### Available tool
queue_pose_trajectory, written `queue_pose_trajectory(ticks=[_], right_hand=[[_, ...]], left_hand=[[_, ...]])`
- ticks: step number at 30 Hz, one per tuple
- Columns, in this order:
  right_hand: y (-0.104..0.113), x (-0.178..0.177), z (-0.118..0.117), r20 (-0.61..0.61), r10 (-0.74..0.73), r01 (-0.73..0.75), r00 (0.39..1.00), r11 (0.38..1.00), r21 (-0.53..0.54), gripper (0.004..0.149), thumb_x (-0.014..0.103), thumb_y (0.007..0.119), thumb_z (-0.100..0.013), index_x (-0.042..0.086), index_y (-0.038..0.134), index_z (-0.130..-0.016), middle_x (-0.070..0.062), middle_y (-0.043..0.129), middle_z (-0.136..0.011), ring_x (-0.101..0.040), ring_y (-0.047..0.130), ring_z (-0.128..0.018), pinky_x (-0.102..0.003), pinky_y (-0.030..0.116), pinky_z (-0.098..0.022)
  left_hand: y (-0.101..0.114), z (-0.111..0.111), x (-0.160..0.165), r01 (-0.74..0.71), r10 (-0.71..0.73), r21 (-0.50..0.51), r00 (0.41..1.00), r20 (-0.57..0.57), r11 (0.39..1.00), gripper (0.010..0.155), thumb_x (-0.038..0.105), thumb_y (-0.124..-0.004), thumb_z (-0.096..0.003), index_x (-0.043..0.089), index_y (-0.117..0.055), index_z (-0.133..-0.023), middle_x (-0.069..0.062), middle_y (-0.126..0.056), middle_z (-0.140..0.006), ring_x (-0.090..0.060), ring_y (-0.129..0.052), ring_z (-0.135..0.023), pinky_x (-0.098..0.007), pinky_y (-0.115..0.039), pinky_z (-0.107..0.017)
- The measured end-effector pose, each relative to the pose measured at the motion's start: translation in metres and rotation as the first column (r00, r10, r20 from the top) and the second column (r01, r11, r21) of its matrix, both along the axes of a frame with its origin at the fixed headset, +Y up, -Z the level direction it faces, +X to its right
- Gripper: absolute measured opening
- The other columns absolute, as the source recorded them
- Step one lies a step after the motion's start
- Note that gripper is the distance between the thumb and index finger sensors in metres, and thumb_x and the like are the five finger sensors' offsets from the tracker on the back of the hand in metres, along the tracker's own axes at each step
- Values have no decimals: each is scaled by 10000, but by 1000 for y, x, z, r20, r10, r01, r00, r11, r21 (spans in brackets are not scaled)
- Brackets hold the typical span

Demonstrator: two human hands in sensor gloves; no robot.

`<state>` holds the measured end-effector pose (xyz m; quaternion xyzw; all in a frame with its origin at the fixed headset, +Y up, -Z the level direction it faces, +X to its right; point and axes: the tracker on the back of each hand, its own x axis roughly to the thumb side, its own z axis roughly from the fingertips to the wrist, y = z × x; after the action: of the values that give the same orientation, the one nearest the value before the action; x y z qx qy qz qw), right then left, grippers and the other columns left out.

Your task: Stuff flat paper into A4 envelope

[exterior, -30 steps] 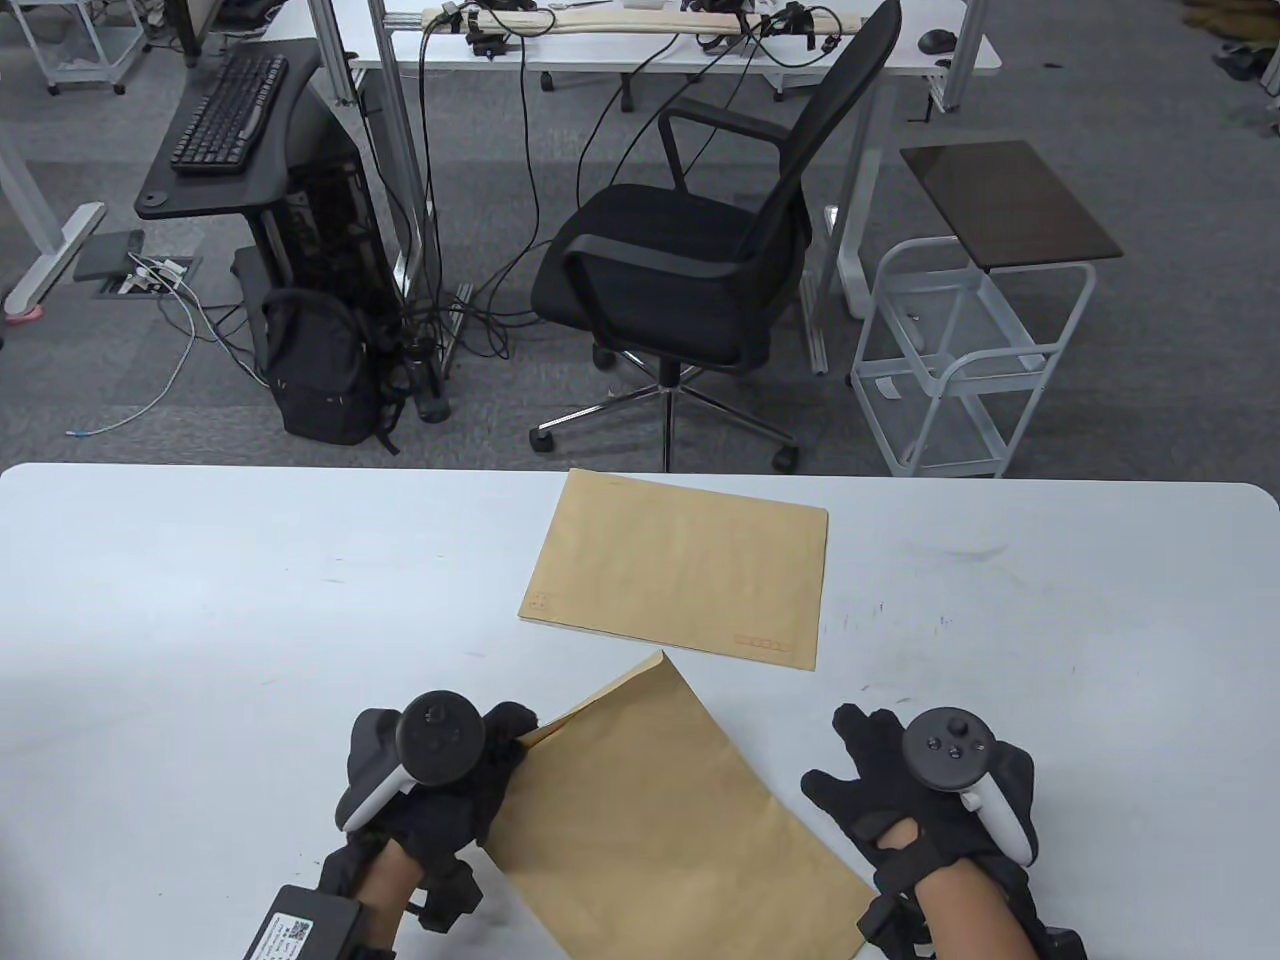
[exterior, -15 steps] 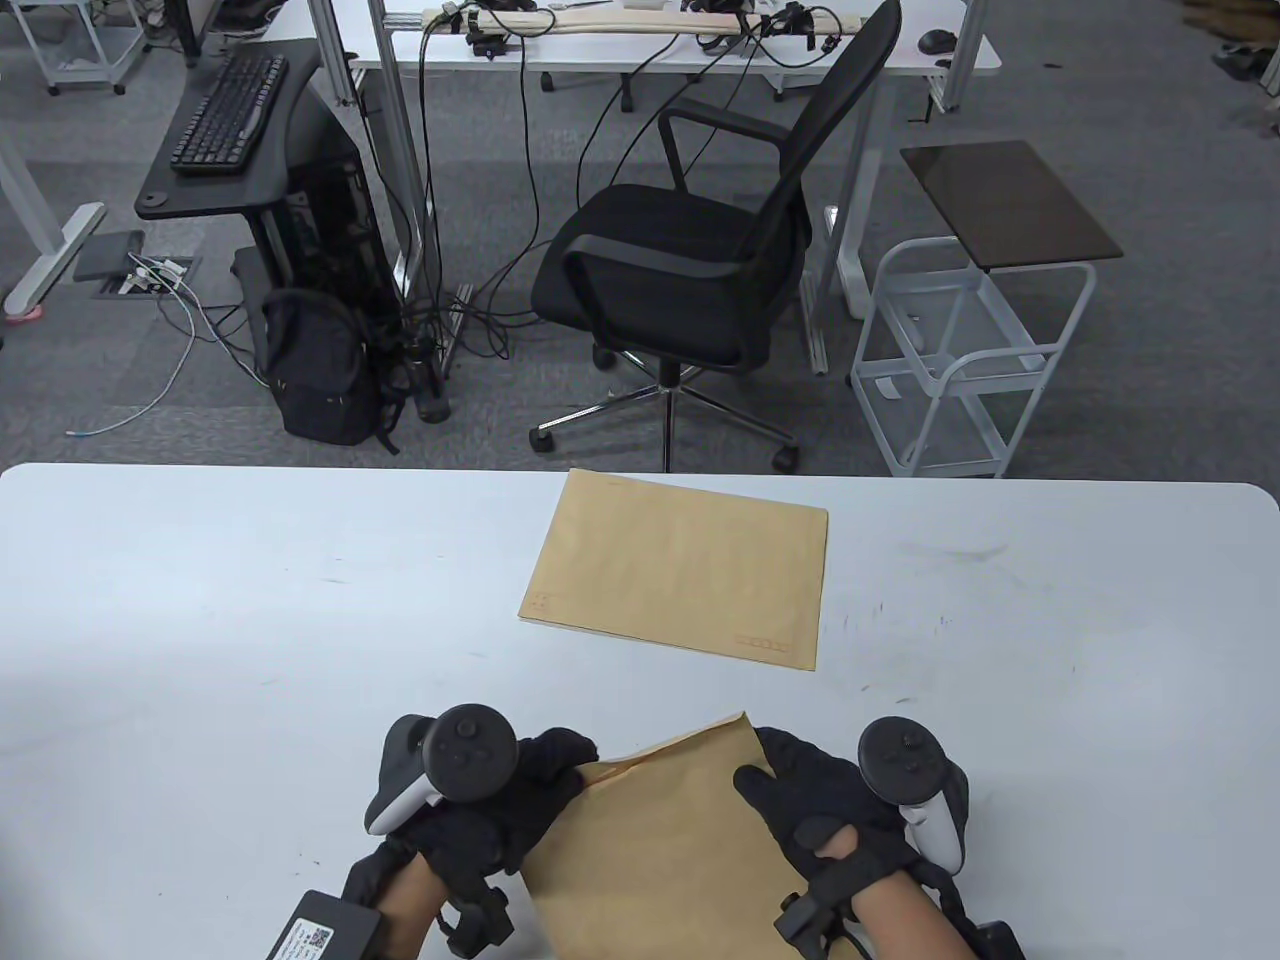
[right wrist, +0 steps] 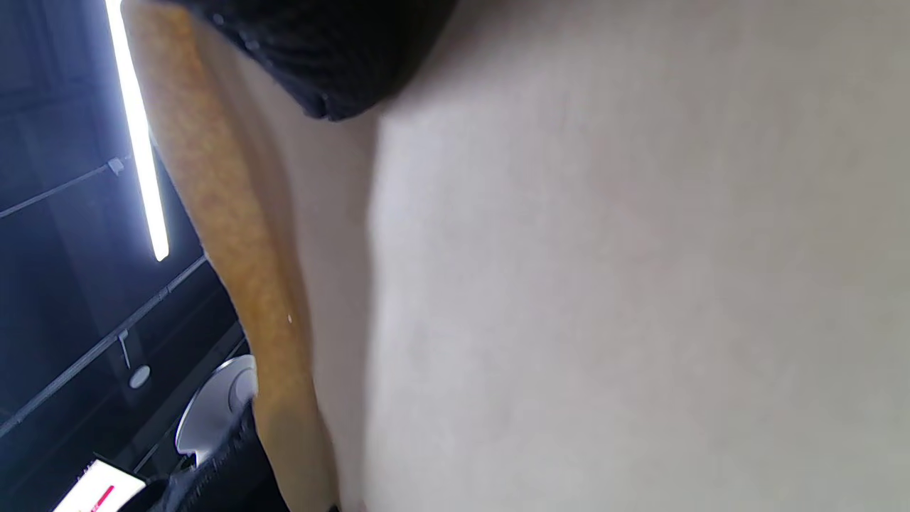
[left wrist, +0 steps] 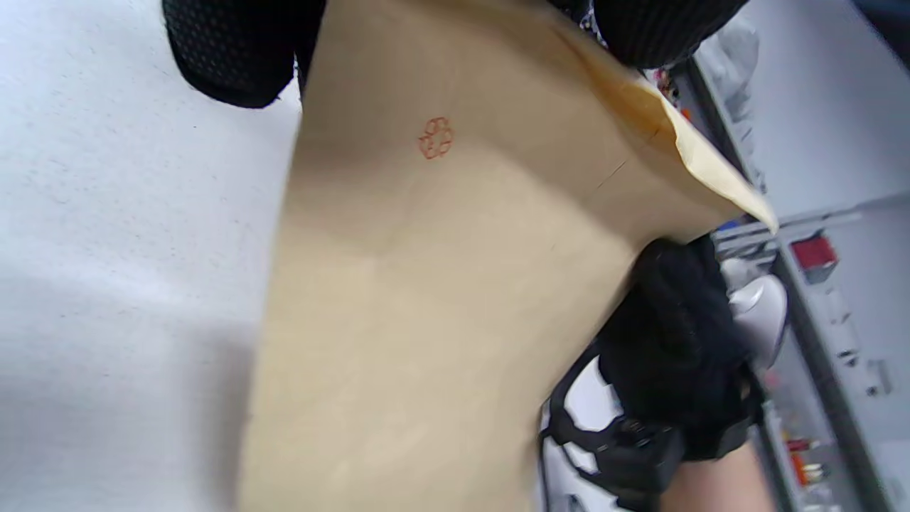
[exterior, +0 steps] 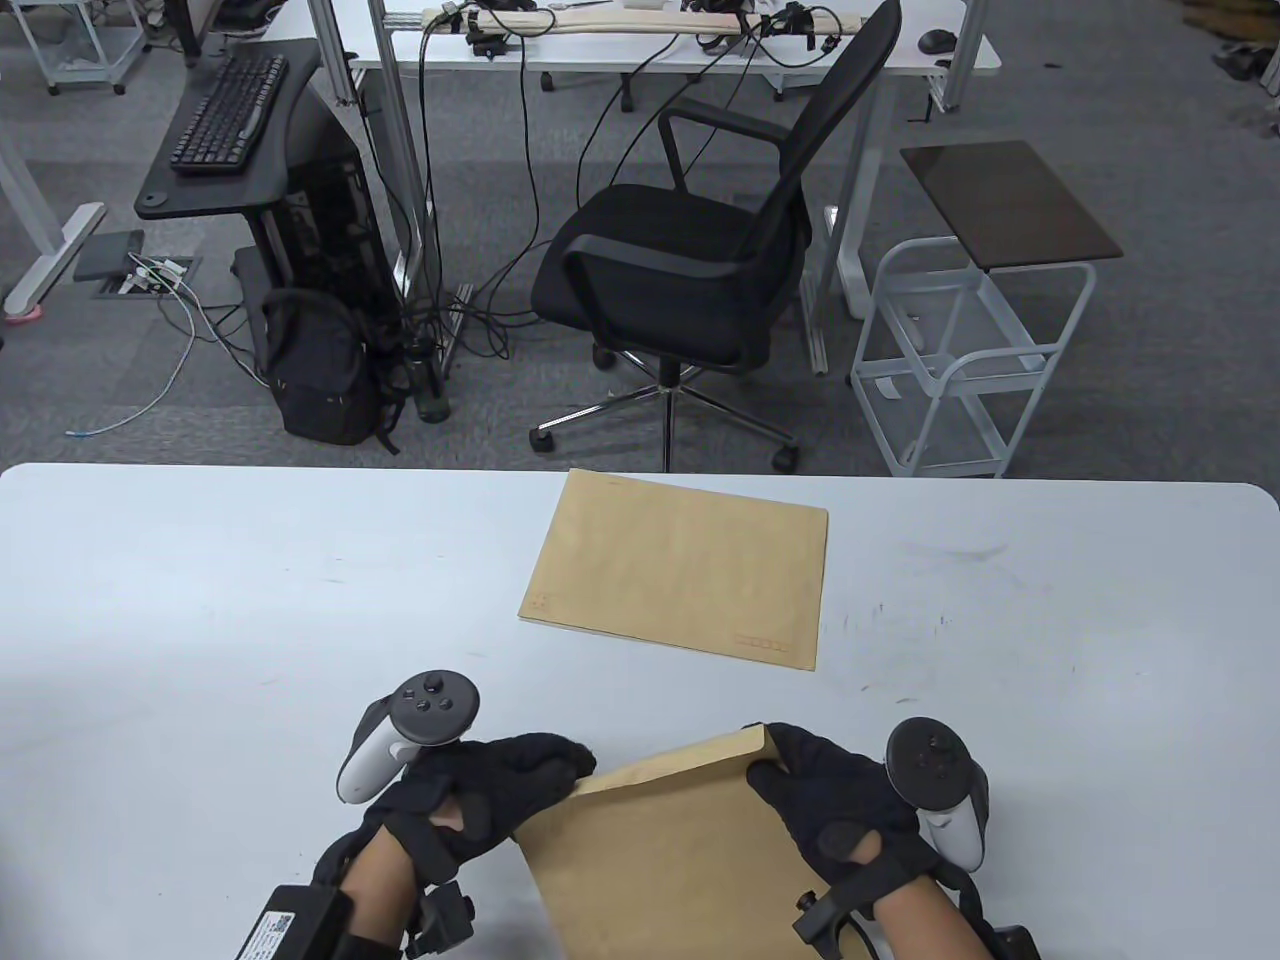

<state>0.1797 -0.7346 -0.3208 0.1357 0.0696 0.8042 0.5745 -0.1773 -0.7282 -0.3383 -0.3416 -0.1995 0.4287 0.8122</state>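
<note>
Both hands hold a brown A4 envelope (exterior: 670, 850) lifted off the table's near edge. My left hand (exterior: 500, 790) grips its far left corner and my right hand (exterior: 820, 790) grips its far right corner. In the left wrist view the envelope (left wrist: 441, 284) fills the frame, showing a small red recycling mark, with my left fingers (left wrist: 227, 50) at the top and my right hand (left wrist: 682, 355) beyond. The right wrist view shows the envelope (right wrist: 604, 284) up close under a gloved finger (right wrist: 334, 57). No loose paper is visible.
A second brown envelope (exterior: 680, 570) lies flat on the white table (exterior: 200, 600), just beyond my hands. Past the table's far edge stand an office chair (exterior: 690, 270) and a white cart (exterior: 970, 340).
My right hand moved in from the right and took the envelope's far right corner. The envelope turned from a diagonal lie to square between both hands. My left hand rolled outward.
</note>
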Motion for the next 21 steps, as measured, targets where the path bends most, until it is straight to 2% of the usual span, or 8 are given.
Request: queue_pose_trajectory(ticks=[4,8,9,11,13,16,18,21], right_hand=[[0,4,-1,26,-37,37,999,999,-19,405,394,832,-476,344,784,-875,88,882,-741,-228,1005,-581,-496,805,-509],[-2,6,-1,61,15,-11,998,998,-60,427,399,825,-479,335,762,-896,78,870,-765,-240,992,-614,-551,751,-563],[-3,8,0,66,26,-19,998,994,-106,478,408,815,-486,324,705,-944,57,825,-827,-270,948,-685,-578,714,-587],[-2,12,1,52,56,-49,997,991,-122,649,494,812,-488,338,522,-1047,-17,599,-1003,-361,736,-885,-640,590,-638],[5,17,5,55,137,-132,989,987,-87,766,573,793,-494,339,366,-1086,-39,377,-1081,-408,525,-992,-667,479,-677],[23,12,13,132,273,-281,953,959,48,778,586,800,-485,397,343,-1086,-19,230,-1102,-416,317,-1047,-676,356,-713],[37,-2,21,168,388,-415,906,894,171,748,567,810,-485,413,388,-1082,2,186,-1106,-390,155,-1056,-667,221,-727],[51,-34,33,220,580,-617,785,699,361,687,547,814,-490,435,460,-1068,28,211,-1111,-357,134,-1063,-650,197,-731]], left_hand=[[-4,3,12,177,-180,83,983,33,981,590,502,-707,-481,249,-732,-1013,40,-956,-872,-254,-1038,-718,-485,-849,-583],[-6,5,19,221,-220,156,975,-26,963,486,432,-729,-474,238,-831,-909,72,-1020,-726,-226,-1073,-616,-476,-872,-535],[-5,5,20,238,-234,186,971,-44,953,474,423,-733,-473,235,-840,-895,77,-1023,-705,-216,-1077,-599,-470,-877,-524],[-2,6,21,270,-261,243,963,-71,932,468,415,-739,-470,231,-848,-886,83,-1028,-678,-205,-1081,-573,-462,-883,-508],[0,8,24,307,-293,284,952,-90,909,466,412,-737,-471,230,-848,-885,83,-1028,-668,-203,-1081,-560,-459,-885,-500],[4,14,33,372,-350,376,928,-129,849,466,412,-737,-470,229,-848,-883,84,-1028,-659,-201,-1081,-546,-457,-886,-492],[9,20,42,424,-399,457,904,-157,782,465,413,-737,-467,233,-850,-880,84,-1031,-649,-198,-1084,-533,-454,-889,-482],[18,31,56,498,-466,577,858,-217,648,466,418,-737,-463,240,-853,-877,93,-1034,-636,-190,-1087,-517,-446,-895,-473]])
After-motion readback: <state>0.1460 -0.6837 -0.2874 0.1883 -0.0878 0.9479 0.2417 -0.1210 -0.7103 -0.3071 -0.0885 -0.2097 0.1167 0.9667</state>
